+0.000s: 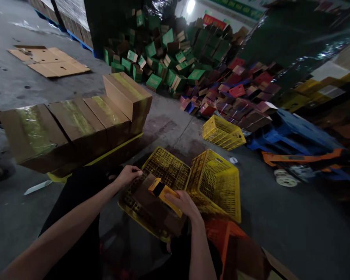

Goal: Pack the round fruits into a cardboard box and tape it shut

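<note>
My left hand (129, 174) is closed in a pinch on the far edge of a brown cardboard piece (147, 196) that lies across a yellow plastic crate (167, 167) in front of me. My right hand (183, 204) grips a small yellow box (163, 192) at its near end, fingers wrapped over it. The yellow box rests on the brown cardboard, between my two hands.
A second yellow crate (217, 184) leans at the right, a third (223, 133) sits farther back. Taped brown cartons (76, 124) stack at the left. Heaps of green (163, 54) and red boxes (236, 93) lie behind. An orange stool (224, 237) stands near my right arm. Blue pallets (291, 132) lie at the right.
</note>
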A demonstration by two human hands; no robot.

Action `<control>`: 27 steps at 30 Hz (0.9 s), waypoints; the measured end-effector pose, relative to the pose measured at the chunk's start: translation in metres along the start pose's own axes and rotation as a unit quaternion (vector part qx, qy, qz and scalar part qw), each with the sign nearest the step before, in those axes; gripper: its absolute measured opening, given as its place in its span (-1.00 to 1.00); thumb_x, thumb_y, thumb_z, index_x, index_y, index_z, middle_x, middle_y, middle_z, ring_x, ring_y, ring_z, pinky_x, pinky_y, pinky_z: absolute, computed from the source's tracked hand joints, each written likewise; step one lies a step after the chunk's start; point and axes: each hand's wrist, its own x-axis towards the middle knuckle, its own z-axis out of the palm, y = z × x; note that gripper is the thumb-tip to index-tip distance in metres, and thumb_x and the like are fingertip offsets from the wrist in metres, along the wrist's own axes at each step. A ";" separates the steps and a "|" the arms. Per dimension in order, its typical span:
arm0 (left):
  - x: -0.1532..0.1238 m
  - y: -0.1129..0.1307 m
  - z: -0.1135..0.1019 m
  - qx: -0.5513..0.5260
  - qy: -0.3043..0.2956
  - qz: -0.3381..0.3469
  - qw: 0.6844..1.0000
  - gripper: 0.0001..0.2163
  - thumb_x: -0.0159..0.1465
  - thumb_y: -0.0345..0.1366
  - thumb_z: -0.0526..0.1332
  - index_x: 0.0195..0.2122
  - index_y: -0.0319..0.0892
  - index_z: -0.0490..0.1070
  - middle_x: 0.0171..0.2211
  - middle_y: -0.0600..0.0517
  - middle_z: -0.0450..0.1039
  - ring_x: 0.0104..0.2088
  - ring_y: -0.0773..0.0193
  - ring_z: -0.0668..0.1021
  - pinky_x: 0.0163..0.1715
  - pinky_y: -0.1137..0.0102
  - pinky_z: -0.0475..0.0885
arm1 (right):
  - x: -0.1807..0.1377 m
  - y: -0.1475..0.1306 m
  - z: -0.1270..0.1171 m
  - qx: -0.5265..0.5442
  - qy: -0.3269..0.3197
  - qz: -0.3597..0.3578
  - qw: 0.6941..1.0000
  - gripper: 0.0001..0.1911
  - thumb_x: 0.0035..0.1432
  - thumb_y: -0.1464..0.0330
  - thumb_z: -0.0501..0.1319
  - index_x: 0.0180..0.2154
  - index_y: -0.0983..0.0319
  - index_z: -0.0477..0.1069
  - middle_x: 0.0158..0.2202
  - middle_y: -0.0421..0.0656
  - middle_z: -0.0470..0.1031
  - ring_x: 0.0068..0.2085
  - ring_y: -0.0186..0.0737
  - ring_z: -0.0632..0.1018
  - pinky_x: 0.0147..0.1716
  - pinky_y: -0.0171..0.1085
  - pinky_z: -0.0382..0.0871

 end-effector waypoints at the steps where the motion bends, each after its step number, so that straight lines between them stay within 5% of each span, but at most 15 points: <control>1: 0.001 -0.002 -0.001 0.010 0.006 0.001 1.000 -0.68 0.00 -0.05 0.39 -0.41 -0.24 0.59 -0.59 0.05 0.49 -0.53 0.29 0.46 -0.47 0.43 0.29 | 0.001 -0.003 0.000 -0.009 0.004 -0.001 1.000 -0.51 0.10 -0.06 0.23 -0.53 0.22 0.38 -0.59 -0.27 0.24 -0.52 -0.34 0.24 -0.57 -0.35 0.01; 16: 0.003 -0.021 -0.009 0.109 0.054 -0.029 0.992 -0.79 0.06 -0.18 0.33 -0.40 -0.22 0.61 -0.48 -0.01 0.58 -0.38 0.15 0.55 -0.37 0.39 0.30 | 0.016 -0.026 0.014 -0.118 0.033 0.023 0.992 -0.47 0.09 -0.11 0.22 -0.56 0.21 0.44 -0.56 -0.15 0.40 -0.49 -0.23 0.43 -0.55 -0.31 0.02; 27: 0.008 -0.038 0.002 0.089 0.077 -0.036 0.992 -0.85 0.03 -0.20 0.34 -0.47 -0.19 0.58 -0.47 -0.03 0.57 -0.29 0.09 0.58 -0.30 0.38 0.36 | 0.021 -0.027 0.016 -0.134 0.035 0.024 0.990 -0.39 0.07 -0.20 0.19 -0.59 0.21 0.41 -0.58 -0.18 0.36 -0.51 -0.27 0.38 -0.56 -0.31 -0.01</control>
